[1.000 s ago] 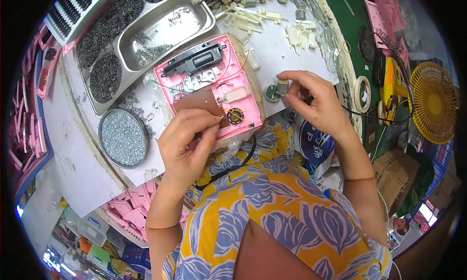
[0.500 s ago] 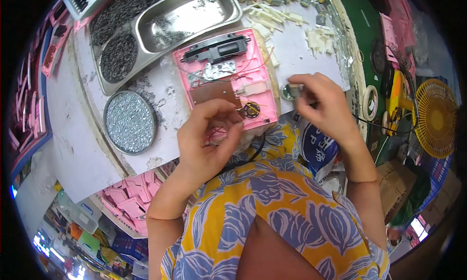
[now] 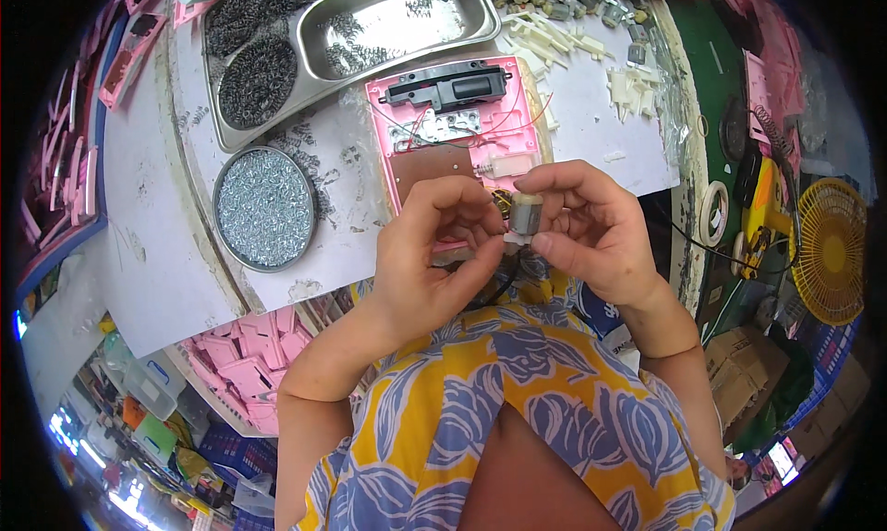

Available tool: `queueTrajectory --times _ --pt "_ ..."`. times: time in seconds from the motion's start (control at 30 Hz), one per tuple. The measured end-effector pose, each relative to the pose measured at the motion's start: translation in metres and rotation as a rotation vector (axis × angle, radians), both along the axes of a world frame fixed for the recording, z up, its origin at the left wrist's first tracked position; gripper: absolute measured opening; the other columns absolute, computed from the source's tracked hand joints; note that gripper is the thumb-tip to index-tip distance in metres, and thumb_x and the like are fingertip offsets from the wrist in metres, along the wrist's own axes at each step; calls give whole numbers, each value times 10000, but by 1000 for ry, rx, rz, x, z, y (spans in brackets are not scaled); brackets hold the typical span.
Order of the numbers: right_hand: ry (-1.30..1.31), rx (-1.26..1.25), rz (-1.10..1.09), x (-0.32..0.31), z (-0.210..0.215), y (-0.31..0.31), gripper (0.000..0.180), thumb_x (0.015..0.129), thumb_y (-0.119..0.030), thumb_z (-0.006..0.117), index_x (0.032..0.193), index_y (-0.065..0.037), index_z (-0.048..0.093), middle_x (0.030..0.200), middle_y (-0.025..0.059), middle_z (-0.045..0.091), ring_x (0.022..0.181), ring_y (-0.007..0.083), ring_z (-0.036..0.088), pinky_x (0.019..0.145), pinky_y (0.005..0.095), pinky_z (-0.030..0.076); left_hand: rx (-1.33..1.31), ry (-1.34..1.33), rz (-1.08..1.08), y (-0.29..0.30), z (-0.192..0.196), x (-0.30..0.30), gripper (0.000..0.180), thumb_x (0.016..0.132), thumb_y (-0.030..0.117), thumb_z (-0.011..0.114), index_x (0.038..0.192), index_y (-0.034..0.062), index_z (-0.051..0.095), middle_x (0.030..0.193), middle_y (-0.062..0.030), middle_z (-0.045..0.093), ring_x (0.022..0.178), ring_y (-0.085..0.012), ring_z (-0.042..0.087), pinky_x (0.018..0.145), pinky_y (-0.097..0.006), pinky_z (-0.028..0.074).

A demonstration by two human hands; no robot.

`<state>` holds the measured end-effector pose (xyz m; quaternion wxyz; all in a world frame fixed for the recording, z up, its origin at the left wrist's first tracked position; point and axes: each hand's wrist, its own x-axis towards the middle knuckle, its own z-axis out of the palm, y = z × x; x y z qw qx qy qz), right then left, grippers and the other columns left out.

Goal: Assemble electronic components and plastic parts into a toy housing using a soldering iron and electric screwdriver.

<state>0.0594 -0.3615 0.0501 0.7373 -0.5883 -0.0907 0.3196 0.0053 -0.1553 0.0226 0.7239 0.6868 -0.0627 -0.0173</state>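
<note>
Between the fingers of my right hand (image 3: 601, 231) is a small silvery motor (image 3: 527, 215) with a cream-coloured end, held upright. A small white piece (image 3: 517, 240) shows at its lower end. My left hand (image 3: 434, 245) meets it from the other side, thumb and forefinger pinched close to the white piece; what they grip is too small to tell. Behind both hands lies an open pink plastic housing (image 3: 527, 141) holding a black moulded part (image 3: 453, 90), a perforated metal plate (image 3: 434, 130), a brown board (image 3: 430, 168), a white part (image 3: 508, 166) and thin red wires. My hands hide its lower portion.
A round dish of small silvery screws (image 3: 265, 208) sits left of the housing. Beyond it, a metal tray (image 3: 309, 115) carries dark springs. White plastic pieces (image 3: 633, 92) and several motors (image 3: 610, 14) lie at the back right. Pink casings (image 3: 245, 365) fill a box at lower left.
My right hand has brought the motor leftward and down from beside the housing to my left hand. My left hand has shifted right to meet it, and the whole view has shifted slightly.
</note>
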Motion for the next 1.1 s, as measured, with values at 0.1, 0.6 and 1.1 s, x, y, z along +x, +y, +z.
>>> queueTrajectory --times 0.1,0.6,1.1 --pt "-48 -66 2 -1 -2 -1 449 894 44 681 1326 8 561 850 -27 583 653 -24 455 574 140 352 21 42 -28 2 4 -2 469 859 -107 697 1239 30 457 1062 -96 641 965 -133 648 824 -259 539" --pt "-588 -397 52 8 14 0 456 787 -40 818 1213 -57 657 950 87 704 744 163 653 640 277 534 308 -477 57 3 1 3 378 775 -101 760 1088 6 578 950 -155 691 862 -298 703 739 -360 569" --pt "-977 -243 102 15 16 7 318 723 33 805 1014 -44 702 1047 152 725 864 303 718 734 360 585 258 -334 66 11 11 3 290 740 -98 756 988 -5 638 953 -154 699 836 -293 685 714 -351 559"
